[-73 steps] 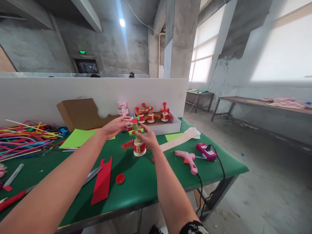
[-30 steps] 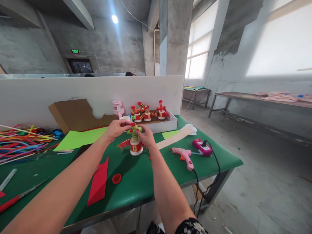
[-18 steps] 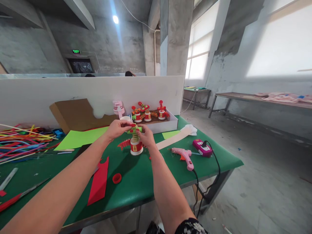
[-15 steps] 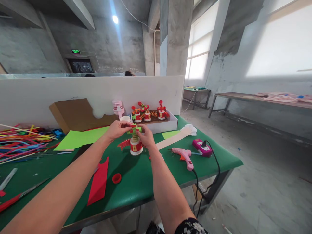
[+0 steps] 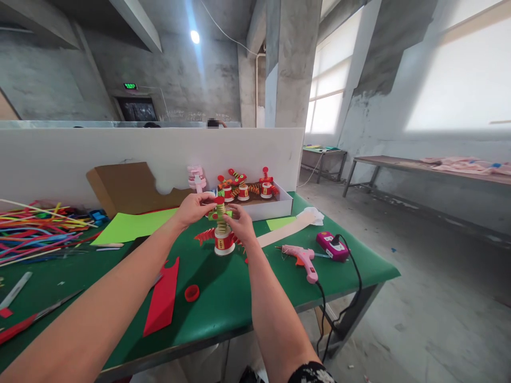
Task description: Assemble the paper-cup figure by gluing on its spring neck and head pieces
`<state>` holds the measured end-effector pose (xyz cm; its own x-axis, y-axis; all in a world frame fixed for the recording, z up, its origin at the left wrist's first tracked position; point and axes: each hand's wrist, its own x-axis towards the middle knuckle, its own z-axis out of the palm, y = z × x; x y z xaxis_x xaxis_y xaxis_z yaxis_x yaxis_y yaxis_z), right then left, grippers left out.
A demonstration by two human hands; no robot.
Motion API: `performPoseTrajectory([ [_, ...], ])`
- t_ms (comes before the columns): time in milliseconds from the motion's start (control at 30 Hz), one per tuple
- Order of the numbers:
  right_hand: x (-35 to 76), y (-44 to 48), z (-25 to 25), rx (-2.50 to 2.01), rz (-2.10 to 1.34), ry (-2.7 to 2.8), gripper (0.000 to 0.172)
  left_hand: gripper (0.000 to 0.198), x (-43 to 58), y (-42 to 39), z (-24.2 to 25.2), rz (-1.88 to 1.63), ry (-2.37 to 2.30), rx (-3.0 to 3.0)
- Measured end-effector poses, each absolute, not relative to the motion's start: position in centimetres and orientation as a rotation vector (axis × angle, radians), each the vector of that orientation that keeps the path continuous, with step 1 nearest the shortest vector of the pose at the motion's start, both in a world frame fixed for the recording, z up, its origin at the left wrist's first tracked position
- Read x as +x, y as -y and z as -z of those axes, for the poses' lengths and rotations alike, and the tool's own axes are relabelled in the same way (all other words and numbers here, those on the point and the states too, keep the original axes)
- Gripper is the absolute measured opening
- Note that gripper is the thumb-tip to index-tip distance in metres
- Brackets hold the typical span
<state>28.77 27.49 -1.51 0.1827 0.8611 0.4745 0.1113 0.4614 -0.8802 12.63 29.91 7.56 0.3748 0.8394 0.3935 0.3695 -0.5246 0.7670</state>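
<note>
A paper-cup figure (image 5: 224, 243) stands upright on the green-covered table, its white cup wrapped in a red band. Folded red paper arms stick out from its sides, and a folded green paper strip rises to a green head piece (image 5: 216, 216). On top of the head is a small red disc (image 5: 219, 200). My left hand (image 5: 195, 209) is closed in a pinch at the disc. With fingertips together, my right hand (image 5: 240, 223) grips the right side of the green head piece. A red tape-like ring (image 5: 192, 293) and a red paper sheet (image 5: 163, 298) lie nearer me.
A pink glue gun (image 5: 302, 258) and purple power block (image 5: 332, 246) with black cords lie at right. Behind, a white box (image 5: 279, 206) holds several similar figures. Scissors (image 5: 38, 315), a knife (image 5: 16, 290) and many coloured strips (image 5: 35, 231) are at left.
The red disc on the figure's head now sits higher, with folded green paper showing below it. My left hand has risen slightly with it. The whole view has shifted a little.
</note>
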Motion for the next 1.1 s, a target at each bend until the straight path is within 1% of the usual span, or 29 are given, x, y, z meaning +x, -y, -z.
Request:
performPoseTrajectory([
  [267, 28.7, -27.7, 1.8, -0.929, -0.686, 1.266, 0.041, 0.045, 12.5, -30.2, -7.4, -1.096, -1.029, 2.047],
  [500, 28.5, -27.8, 1.7, -0.930, -0.732, 1.221, 0.036, 0.052, 12.4, -30.2, -7.5, -1.130, -0.980, 1.952],
  [633, 28.5, -27.5, 1.4, -0.927, -0.689, 1.224, 0.038, 0.058, 12.3, -30.2, -7.7, -1.143, -0.979, 1.924],
  [733, 28.7, -27.1, 1.1, -0.970, -0.632, 1.251, 0.041, 0.060, 12.2, -30.3, -7.9, -1.175, -0.967, 1.892],
  [867, 29.0, -26.9, 0.9, -0.998, -0.649, 1.258, 0.044, 0.061, 12.2, -31.0, -7.7, -1.217, -0.983, 1.811],
  [1100, 29.0, -27.1, 0.9, -1.012, -0.636, 1.261, 0.041, 0.061, 11.9, -32.6, -6.8, -1.251, -1.074, 1.793],
])
